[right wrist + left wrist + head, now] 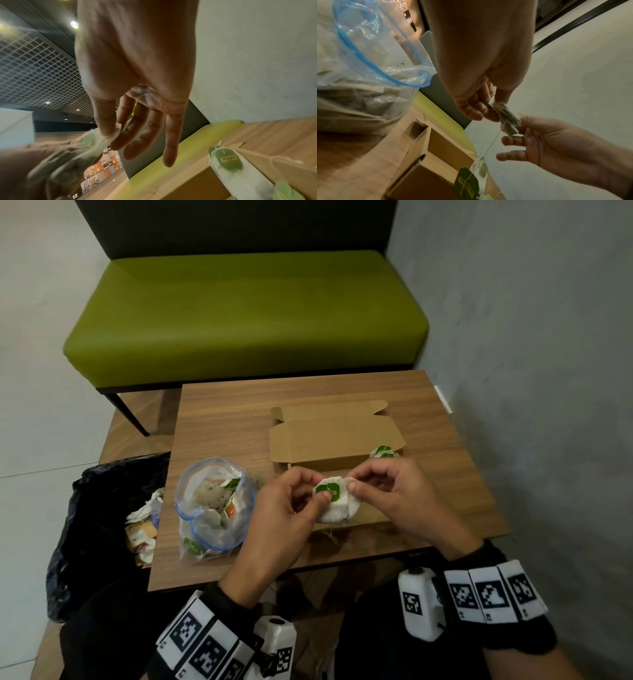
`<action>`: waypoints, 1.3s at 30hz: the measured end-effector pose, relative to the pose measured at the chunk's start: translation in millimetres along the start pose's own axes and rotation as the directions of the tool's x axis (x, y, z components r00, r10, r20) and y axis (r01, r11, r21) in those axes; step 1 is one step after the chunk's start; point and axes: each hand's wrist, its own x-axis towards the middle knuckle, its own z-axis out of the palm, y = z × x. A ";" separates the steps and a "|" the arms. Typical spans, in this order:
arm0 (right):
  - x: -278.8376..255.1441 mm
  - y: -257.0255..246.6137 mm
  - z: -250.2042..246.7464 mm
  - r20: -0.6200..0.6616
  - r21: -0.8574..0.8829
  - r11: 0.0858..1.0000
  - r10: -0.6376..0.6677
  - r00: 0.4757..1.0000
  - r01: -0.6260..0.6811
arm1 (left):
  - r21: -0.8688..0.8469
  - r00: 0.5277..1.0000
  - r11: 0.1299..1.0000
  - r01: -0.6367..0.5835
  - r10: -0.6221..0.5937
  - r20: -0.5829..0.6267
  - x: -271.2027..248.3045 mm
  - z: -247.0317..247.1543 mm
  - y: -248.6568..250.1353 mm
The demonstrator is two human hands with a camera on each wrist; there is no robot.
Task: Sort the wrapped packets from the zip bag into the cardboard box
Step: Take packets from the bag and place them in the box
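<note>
Head view, lower centre: both hands hold one packet [334, 501], a white wrapped tea bag w/ green tag, above the near edge of the box [337, 440]; packet is off the table [222, 419], not yet in the box.

L hand [284, 508]: thumb and forefinger pinched on packet's left side, other fingers curled beneath; L wrist view, centre right, shows the fingers [474, 112] closed on the top of the folded bag [506, 117]; a string [493, 142] runs down from it toward the lower centre of that frame.

R hand [394, 494]: thumb and forefinger pinched on packet's right corner; R wrist view, centre, shows the thumb [104, 121] pressing a white corner against the forefinger; remaining three fingers extended, loose, holding nothing.

Box: open, lid flap laid back toward top of frame, centre of table; one more packet [383, 453] w/ green tag sits at its right end; in R wrist view, lower right, that packet [228, 162] lies over the box wall.

Zip bag [214, 508]: left of hands, lower-left centre, mouth open, blue seal rim visible; holds further packets; a green tag shows at its lower edge.

Black bin bag [92, 529]: left edge, beside table, w/ crumpled paper inside. Green bench [246, 316]: upper half of frame, behind table.
</note>
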 end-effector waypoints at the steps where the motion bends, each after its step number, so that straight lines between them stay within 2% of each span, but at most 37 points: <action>1: -0.1 1.2 0.1 0.000 -0.001 1.000 -0.002 1.000 0.002 | 0.005 1.000 1.000 0.001 -0.001 0.000 -0.3 -1.1 -1.3; 3: -1.3 3.3 -2.0 -0.024 0.008 1.000 -0.011 1.000 0.011 | 0.021 1.000 1.000 -0.004 0.004 -0.013 -0.5 -4.0 -3.7; 6: -3.6 5.8 -11.2 -0.141 -0.004 1.000 -0.003 0.990 0.002 | 0.018 0.999 1.000 -0.011 0.012 -0.043 -1.1 -9.5 -6.0; 11: -5.6 17.6 -32.0 -0.270 -0.007 0.997 0.067 0.960 -0.072 | 0.014 0.998 1.000 -0.026 0.027 -0.059 -1.7 -17.7 -8.9; 15: -5.3 25.5 -46.9 -0.340 -0.070 0.991 0.083 0.937 -0.113 | 0.081 0.997 0.996 -0.037 0.042 -0.065 -1.6 -16.1 -10.5; 17: -5.6 27.0 -50.6 -0.344 -0.083 0.988 0.093 0.934 -0.129 | 0.173 0.995 0.981 -0.084 0.091 -0.034 -2.2 -13.1 -10.8; 21: -6.4 28.2 -47.4 -0.270 -0.122 0.985 0.086 0.959 -0.123 | 0.330 0.982 0.926 -0.186 0.185 0.036 -0.2 -4.1 -10.6; 24: -6.8 23.9 -42.0 -0.229 -0.132 0.986 0.069 0.971 -0.102 | 0.387 0.981 0.905 -0.178 0.194 -0.002 5.7 0.6 -10.7; 26: -7.3 21.5 -40.6 -0.244 -0.129 0.987 0.057 0.968 -0.090 | 0.411 0.986 0.900 -0.144 0.166 -0.019 10.2 3.2 -10.0; 29: -9.7 16.3 -41.1 -0.258 -0.133 0.989 0.022 0.966 -0.058 | 0.420 0.998 0.906 -0.045 0.057 -0.016 15.3 6.0 -10.5; 36: -19.8 14.9 -45.0 -0.285 -0.178 0.983 -0.015 0.958 -0.038 | 0.458 0.996 0.884 0.093 -0.084 -0.041 12.8 8.8 -20.5; 39: -23.8 15.3 -38.2 -0.260 -0.174 0.983 0.014 0.965 -0.062 | 0.541 0.989 0.831 0.129 -0.150 -0.005 14.3 10.7 -21.4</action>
